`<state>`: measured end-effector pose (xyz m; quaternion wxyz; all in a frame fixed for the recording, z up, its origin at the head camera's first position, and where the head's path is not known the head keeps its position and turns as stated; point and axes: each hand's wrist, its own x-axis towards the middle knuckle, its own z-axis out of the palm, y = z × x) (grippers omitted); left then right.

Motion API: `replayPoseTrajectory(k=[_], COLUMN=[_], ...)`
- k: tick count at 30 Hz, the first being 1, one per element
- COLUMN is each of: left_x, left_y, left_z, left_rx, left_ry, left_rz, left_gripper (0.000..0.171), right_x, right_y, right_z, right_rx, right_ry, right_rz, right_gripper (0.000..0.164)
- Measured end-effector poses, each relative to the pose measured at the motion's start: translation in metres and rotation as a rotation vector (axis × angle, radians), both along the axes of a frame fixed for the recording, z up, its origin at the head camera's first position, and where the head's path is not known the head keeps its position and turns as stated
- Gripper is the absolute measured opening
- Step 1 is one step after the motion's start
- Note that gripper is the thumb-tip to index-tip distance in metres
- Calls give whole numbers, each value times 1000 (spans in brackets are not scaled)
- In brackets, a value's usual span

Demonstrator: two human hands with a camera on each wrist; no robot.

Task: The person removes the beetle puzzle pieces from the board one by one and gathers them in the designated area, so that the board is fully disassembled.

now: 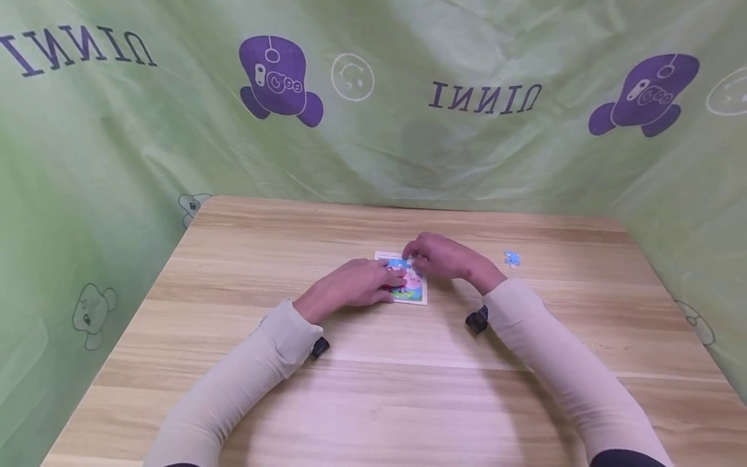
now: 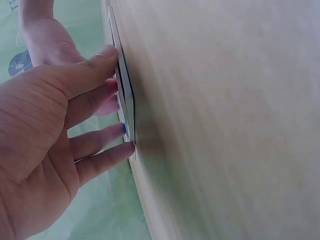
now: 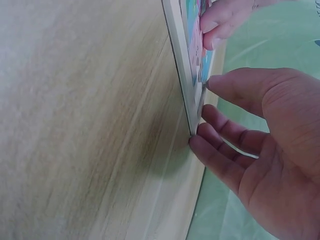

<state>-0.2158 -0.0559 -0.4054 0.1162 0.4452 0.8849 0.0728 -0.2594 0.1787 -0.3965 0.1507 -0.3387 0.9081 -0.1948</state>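
Observation:
A small picture puzzle (image 1: 415, 294) in a white frame lies on the wooden table, showing pink cartoon figures on blue and green. My left hand (image 1: 363, 283) rests on its left part, fingers stretched over the picture and thumb at the near edge. In the left wrist view the left hand (image 2: 55, 115) touches the thin board. At the far right corner, my right hand (image 1: 441, 255) touches the puzzle. The right wrist view shows the right hand (image 3: 280, 130) with its thumb on the puzzle's border and its other fingers against the frame's corner; whether a piece lies beneath the thumb is unclear.
One loose blue puzzle piece (image 1: 512, 259) lies on the table right of the right hand. A green curtain (image 1: 373, 149) with purple prints hangs behind the wooden table (image 1: 373, 402) and along its sides. Small black devices sit at both wrists.

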Motion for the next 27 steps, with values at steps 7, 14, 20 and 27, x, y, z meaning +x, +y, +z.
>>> replayPoseTrajectory(k=[7,14,20,27], left_x=[-1,1,2,3], left_y=[1,2,-1,-6], left_z=[-1,0,-1,-1], left_rx=[49,40,1,-36], left_ry=[12,21,20,-39], left_rz=[13,8,-1,-5], left_gripper=[35,36,40,50], right_x=[1,0,0,1], right_y=[-3,-8,-12,-15], right_z=[2,1,0,-2], right_rx=[14,3,6,8], right_ry=[-15,-22,-24,-49], right_rz=[-12,-38,-63,-94], right_gripper=[28,27,25,25])
